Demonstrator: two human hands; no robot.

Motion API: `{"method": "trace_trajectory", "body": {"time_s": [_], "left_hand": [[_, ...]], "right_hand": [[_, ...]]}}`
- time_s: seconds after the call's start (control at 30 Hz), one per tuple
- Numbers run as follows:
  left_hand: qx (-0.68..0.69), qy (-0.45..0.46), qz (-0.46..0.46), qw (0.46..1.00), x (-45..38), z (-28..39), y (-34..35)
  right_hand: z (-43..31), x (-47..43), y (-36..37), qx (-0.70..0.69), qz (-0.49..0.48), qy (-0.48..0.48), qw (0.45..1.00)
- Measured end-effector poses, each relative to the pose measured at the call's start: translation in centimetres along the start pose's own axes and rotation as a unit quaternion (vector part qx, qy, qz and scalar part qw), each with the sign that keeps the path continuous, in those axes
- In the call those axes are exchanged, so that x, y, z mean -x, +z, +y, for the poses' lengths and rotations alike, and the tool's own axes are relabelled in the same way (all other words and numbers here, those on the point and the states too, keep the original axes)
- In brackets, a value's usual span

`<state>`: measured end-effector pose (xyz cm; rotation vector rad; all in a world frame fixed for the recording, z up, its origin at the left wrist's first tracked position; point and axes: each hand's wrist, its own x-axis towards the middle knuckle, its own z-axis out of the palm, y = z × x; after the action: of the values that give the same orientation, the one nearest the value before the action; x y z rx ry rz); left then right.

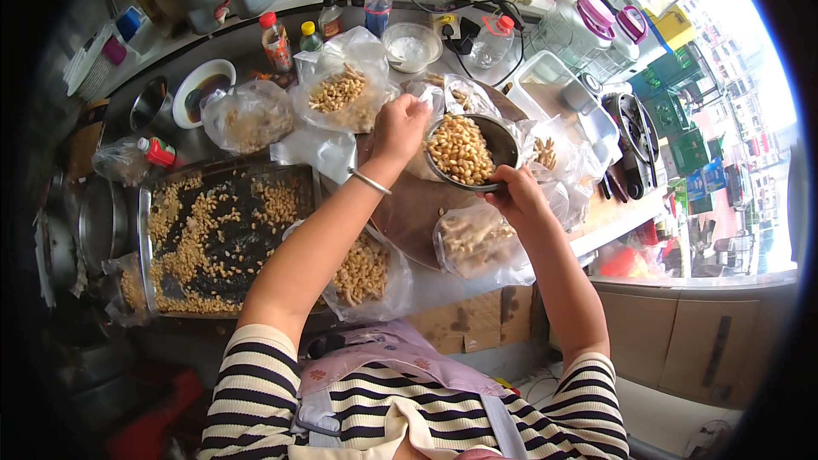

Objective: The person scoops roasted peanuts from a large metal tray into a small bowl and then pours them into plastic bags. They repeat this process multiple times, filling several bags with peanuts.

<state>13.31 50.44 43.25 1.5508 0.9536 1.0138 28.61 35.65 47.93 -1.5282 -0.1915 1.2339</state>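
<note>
My right hand (519,193) grips the rim of a metal bowl (505,144), which is tilted and holds a heap of peanuts (459,150). At the bowl's left side, my left hand (401,124) pinches the edge of a clear plastic bag (422,163), partly hidden by hand and bowl. Below the bowl lies a plastic bag of pale, knobbly food (476,239). Another bag of peanuts (361,271) lies behind my left forearm. Beyond my left hand stands an opened bag (339,86) with peanuts and pale finger-like pieces in it.
A large metal tray (146,249) of scattered peanuts lies at left. Behind are a white bowl of dark liquid (185,86), a glass bowl (412,45) and several bottles (277,41). A clear plastic container (527,73) and a black scale-like device (632,134) stand at right.
</note>
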Motion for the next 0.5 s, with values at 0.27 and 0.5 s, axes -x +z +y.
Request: {"method": "trace_trajectory", "body": {"time_s": [0.27, 0.5], "left_hand": [[0.261, -0.148, -0.288, 0.910, 0.7, 2.1, -2.2], [0.362, -0.140, -0.300, 0.871, 0.5, 3.0, -2.5]], "right_hand": [[-0.7, -4.2, 1.2, 0.063, -0.041, -0.050, 0.996], [-1.1, -6.3, 1.6, 0.290, 0.069, -0.196, 0.934]]}}
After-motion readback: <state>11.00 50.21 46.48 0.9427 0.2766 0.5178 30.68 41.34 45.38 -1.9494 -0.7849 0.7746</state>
